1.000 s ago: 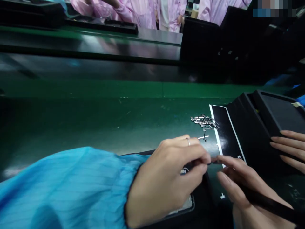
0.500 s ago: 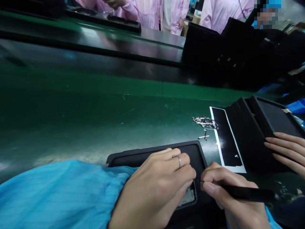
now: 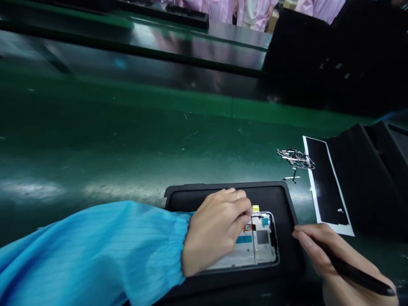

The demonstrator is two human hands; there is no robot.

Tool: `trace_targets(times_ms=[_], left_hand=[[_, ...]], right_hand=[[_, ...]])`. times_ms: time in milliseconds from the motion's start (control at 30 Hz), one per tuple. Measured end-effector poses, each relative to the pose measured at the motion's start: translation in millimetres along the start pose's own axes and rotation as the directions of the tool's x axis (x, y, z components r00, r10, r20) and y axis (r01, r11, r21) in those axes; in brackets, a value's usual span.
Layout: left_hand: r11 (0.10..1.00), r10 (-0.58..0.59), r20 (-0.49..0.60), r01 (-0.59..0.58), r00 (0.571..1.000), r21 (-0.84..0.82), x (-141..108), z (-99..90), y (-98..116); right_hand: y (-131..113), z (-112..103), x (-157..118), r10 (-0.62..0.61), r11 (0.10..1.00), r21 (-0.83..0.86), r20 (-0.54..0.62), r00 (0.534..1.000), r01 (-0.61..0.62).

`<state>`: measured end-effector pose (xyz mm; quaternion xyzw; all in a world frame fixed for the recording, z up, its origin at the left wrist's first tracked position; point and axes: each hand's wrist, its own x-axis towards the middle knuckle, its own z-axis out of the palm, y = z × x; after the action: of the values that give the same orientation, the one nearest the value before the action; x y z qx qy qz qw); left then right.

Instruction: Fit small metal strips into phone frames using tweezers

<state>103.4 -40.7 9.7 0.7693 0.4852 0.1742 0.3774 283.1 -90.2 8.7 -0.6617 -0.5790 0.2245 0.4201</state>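
Note:
My left hand [image 3: 219, 225] lies over an opened phone frame [image 3: 263, 253], its fingers closed together at the top edge beside a small yellow tab [image 3: 256, 208]. What those fingertips pinch, if anything, is hidden. Silvery plates, a blue strip and a dark grey square show inside the frame, which rests in a shallow black tray [image 3: 280, 197]. To the right of the tray, my right hand [image 3: 338, 255] is closed round slim black tweezers [image 3: 360, 276]. Their tip is hidden by the fingers, and they are apart from the phone.
Behind the tray, a pile of thin black and white strips [image 3: 295, 158] lies on the green table [image 3: 127, 140]. A black sheet with a white border [image 3: 330, 182] overlaps its right side. Black trays [image 3: 366, 170] stand farther right. People in pink coats [image 3: 219, 10] stand across the bench.
My right hand has drawn away rightward from the phone with the tweezers. My left hand has shifted, and more of the phone's inside shows. Another person's hand at right has left the view.

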Motion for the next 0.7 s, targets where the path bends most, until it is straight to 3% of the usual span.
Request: trace_targets(times_ms=[133, 200, 333, 467, 700], left_hand=[[0.994, -0.007, 0.046, 0.002, 0.999, 0.11, 2.4, 8.0, -6.5], [0.993, 0.021, 0.047, -0.026, 0.999, 0.114, 1.9, 11.4, -8.4], [0.988, 0.107, -0.042, -0.101, 0.993, 0.12, 0.8, 17.4, -12.4], [0.979, 0.172, -0.114, -0.156, 0.979, 0.133, 1.3, 21.2, -15.4], [0.974, 0.203, -0.17, -0.182, 0.964, 0.132, 1.6, 24.5, -16.7]], right_hand=[[5.9, -0.9, -0.1, -0.051, 0.998, -0.026, 0.053, 0.997, 0.052], [8.1, -1.2, 1.7, -0.132, 0.99, -0.042, 0.113, 0.985, 0.137], [11.4, -0.2, 3.2, -0.354, 0.912, -0.096, 0.305, 0.884, 0.398], [16.0, 7.3, -2.5, -0.404, 0.854, -0.196, 0.335, 0.851, 0.482], [17.8, 20.1, -4.5, -0.623, 0.547, -0.331, 0.452, 0.638, 0.769]])
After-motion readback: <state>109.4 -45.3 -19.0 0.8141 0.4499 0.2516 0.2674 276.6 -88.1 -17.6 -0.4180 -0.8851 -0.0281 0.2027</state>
